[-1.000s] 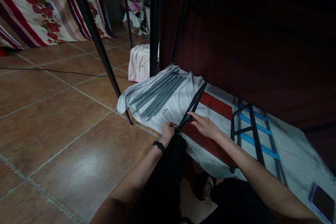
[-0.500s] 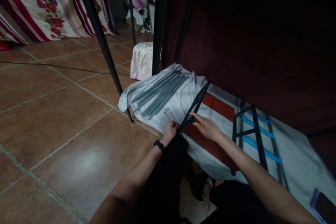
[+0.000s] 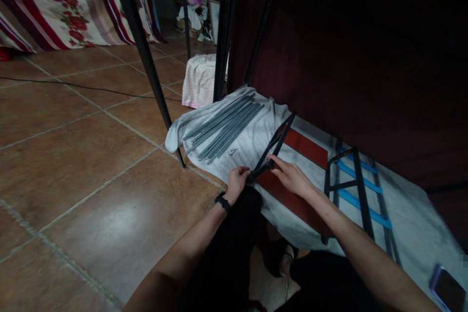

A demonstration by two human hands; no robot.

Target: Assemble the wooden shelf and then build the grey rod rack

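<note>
A black metal frame (image 3: pixel 281 142) with long narrow bars leans over the cloth in front of me. At its lower near end, my left hand (image 3: pixel 237 181) is closed, with thumb and fingers pinched on the frame's corner. My right hand (image 3: pixel 292 175) grips the frame a little further right, its index finger along the bar; the fingertips are partly hidden. Beneath the frame lies a red-brown board (image 3: pixel 306 146). A few small screws (image 3: pixel 233 152) rest on the cloth beyond my left hand, beside a bundle of grey rods (image 3: pixel 228 129).
A second black frame (image 3: pixel 361 195) and a rack with blue crossbars (image 3: pixel 365 208) lie to the right on the white cloth (image 3: pixel 413 214). A phone (image 3: pixel 446 288) is at lower right. A dark upright pole (image 3: pixel 144 58) stands left, on the tiled floor (image 3: pixel 98 175).
The view has shifted slightly. The frame and my right hand have moved very little; both hands stay on the frame.
</note>
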